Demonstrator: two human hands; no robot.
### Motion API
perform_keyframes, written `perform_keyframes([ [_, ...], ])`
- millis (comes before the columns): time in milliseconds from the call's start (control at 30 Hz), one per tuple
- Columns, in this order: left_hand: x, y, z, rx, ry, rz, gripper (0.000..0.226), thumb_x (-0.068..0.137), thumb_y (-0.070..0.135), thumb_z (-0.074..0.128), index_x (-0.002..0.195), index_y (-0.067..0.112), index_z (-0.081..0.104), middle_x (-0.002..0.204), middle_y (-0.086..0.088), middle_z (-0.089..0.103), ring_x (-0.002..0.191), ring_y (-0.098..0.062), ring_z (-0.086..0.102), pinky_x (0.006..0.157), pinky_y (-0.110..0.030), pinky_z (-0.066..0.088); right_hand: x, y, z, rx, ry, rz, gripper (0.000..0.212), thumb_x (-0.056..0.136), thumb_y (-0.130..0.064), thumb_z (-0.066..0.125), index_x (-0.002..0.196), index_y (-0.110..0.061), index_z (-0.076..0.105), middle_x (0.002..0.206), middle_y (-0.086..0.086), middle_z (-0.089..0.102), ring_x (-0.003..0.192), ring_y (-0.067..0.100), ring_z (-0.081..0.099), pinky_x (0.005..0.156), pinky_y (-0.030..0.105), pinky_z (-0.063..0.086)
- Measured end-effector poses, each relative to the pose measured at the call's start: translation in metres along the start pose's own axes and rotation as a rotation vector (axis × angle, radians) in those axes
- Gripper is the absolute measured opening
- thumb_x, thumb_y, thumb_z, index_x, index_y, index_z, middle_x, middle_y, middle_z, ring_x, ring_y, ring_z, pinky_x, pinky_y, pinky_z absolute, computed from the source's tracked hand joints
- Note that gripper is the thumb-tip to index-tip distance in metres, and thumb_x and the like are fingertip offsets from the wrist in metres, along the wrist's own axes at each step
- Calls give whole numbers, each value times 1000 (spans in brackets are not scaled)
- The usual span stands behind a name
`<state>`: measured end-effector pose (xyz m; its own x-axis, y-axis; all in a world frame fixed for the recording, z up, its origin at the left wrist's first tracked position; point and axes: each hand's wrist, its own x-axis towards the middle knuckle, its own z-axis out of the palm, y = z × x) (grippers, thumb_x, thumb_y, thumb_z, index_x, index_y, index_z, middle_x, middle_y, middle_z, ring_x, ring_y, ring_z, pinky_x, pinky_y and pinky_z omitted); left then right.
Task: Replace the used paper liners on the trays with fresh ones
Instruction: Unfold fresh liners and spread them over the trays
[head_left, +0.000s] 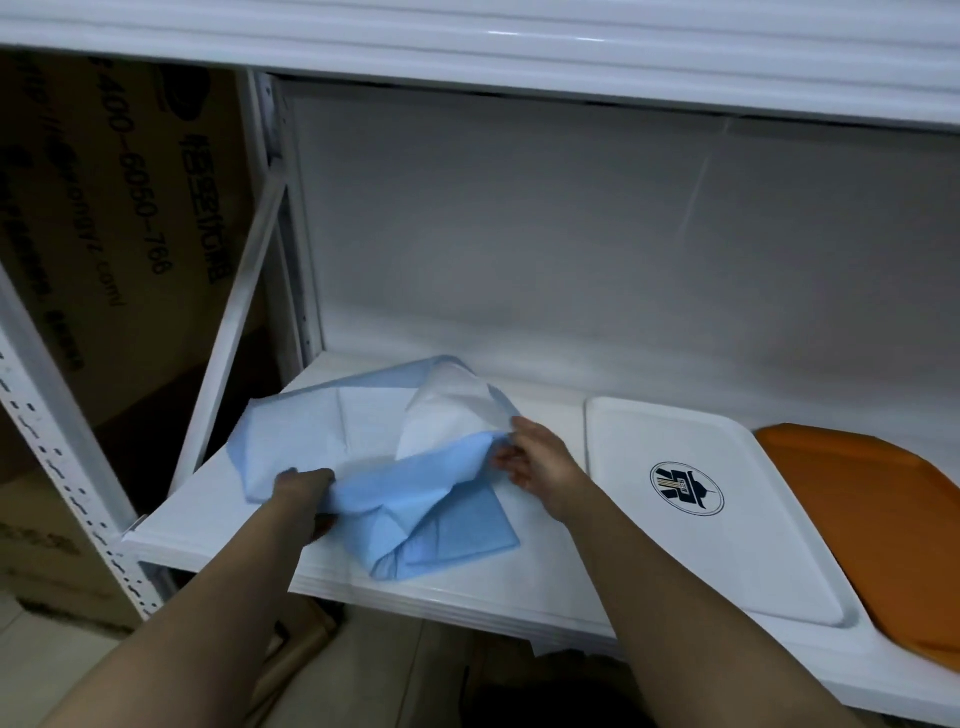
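A crumpled blue paper liner (415, 499) with a white underside lies bunched on the left part of the white shelf. My left hand (304, 501) grips its lower left fold. My right hand (535, 457) pinches the liner's right edge, where the white side folds up. To the right sits a white tray (727, 561) with a round dark logo and nothing on it. An orange tray (872, 509) lies beyond that one at the far right, partly cut off by the frame edge.
The white shelf board (467, 587) appears to carry a stack of flat white sheets at its front edge. An upper shelf (467, 36) hangs overhead. A slanted white brace (239, 312) and a perforated upright (67, 457) stand left, with cardboard boxes (104, 218) behind.
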<state>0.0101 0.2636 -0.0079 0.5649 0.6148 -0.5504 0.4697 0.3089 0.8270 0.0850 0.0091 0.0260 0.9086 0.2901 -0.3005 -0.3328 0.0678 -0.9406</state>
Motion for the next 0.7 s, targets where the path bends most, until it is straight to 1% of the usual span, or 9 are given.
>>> perform_keyframes([
  [133, -15, -6, 6, 46, -138, -182, 29, 87, 17, 63, 103, 0, 47, 97, -19, 49, 72, -33, 54, 62, -42, 54, -1, 4, 21, -483, -113, -143, 38, 91, 1, 48, 127, -8, 54, 105, 9, 61, 82, 15, 62, 62, 14, 47],
  [233, -13, -9, 10, 127, -102, -121, 20, 88, 8, 61, 80, -1, 46, 80, -17, 49, 61, -30, 52, 42, -27, 52, 9, 13, 27, -813, -162, -338, 48, 87, 5, 46, 133, -7, 51, 132, 9, 53, 117, 20, 52, 87, 19, 42],
  [300, -11, -8, 11, 111, -53, -41, 17, 88, 0, 57, 75, -1, 47, 73, -16, 51, 58, -28, 51, 33, -18, 46, 14, 15, 25, -882, -69, -421, 46, 90, 4, 44, 134, -7, 50, 138, 10, 47, 125, 24, 47, 100, 23, 37],
  [400, -23, 1, 10, 320, -90, 31, 10, 96, 14, 48, 98, 10, 56, 101, -11, 65, 93, -25, 63, 61, -12, 47, 21, -1, 15, -639, 253, -512, 37, 91, 6, 42, 123, -3, 58, 128, 10, 49, 118, 24, 49, 100, 26, 33],
  [433, -23, -3, 9, 525, -15, 140, 21, 98, 21, 43, 110, 12, 58, 115, -6, 65, 106, -22, 61, 75, -14, 46, 23, -10, 12, -475, 276, -490, 32, 91, 6, 42, 112, -6, 63, 118, 9, 52, 110, 25, 51, 95, 27, 34],
  [467, -19, -2, 8, 498, 30, 178, 29, 99, 23, 40, 121, 11, 56, 119, -6, 63, 107, -22, 61, 79, -15, 46, 24, -19, 10, -310, 259, -454, 28, 91, 4, 43, 97, -13, 65, 104, 6, 54, 97, 24, 53, 90, 29, 36],
  [533, -9, 3, 10, -158, -72, 20, 40, 98, 10, 45, 138, 7, 44, 111, -11, 61, 78, -26, 60, 52, -13, 51, 23, -38, 7, -77, 201, -335, 22, 94, -9, 48, 82, -24, 59, 86, -1, 54, 81, 15, 52, 85, 29, 39],
  [600, -8, 7, 14, -334, -40, 17, 59, 95, -1, 47, 148, 14, 29, 122, -14, 57, 61, -20, 54, 33, -14, 44, 23, -56, 9, 89, 158, -298, 10, 94, -17, 53, 96, -17, 62, 93, 3, 60, 88, 15, 58, 83, 26, 46],
  [700, -19, 20, 19, -401, -55, 194, 67, 94, -2, 48, 151, 18, 19, 135, -7, 45, 58, -15, 61, 48, -14, 53, 22, -91, 17, 187, 154, -453, 17, 93, -10, 54, 107, -12, 63, 100, 3, 62, 96, 18, 61, 83, 26, 49],
])
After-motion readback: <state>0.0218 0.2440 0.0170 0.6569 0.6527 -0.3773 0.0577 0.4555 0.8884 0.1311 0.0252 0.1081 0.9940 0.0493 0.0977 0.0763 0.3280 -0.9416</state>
